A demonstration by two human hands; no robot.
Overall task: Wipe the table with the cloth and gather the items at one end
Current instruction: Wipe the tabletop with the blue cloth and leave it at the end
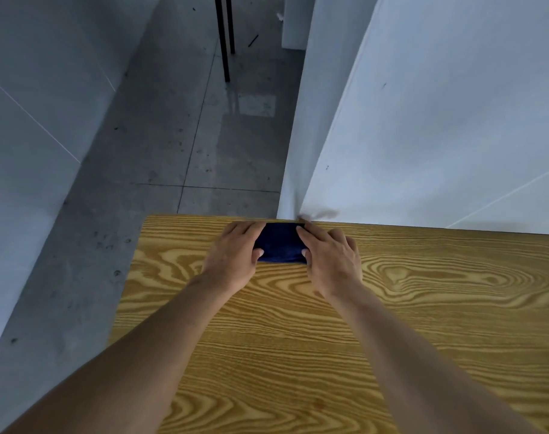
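A small folded dark blue cloth (279, 242) lies flat on the wooden table (392, 324), close to its far edge near the wall corner. My left hand (235, 255) rests on the cloth's left side with fingers over its top and the thumb pressed at its near edge. On the cloth's right side lies my right hand (329, 258) in the same way, thumb at the near edge. Both hands press and hold the cloth between them. No other task items show on the table.
The table's left edge (126, 283) drops to a grey tiled floor (173, 145). A white wall (439, 120) stands right behind the table's far edge. Thin black legs of some furniture (224, 36) stand on the floor far back.
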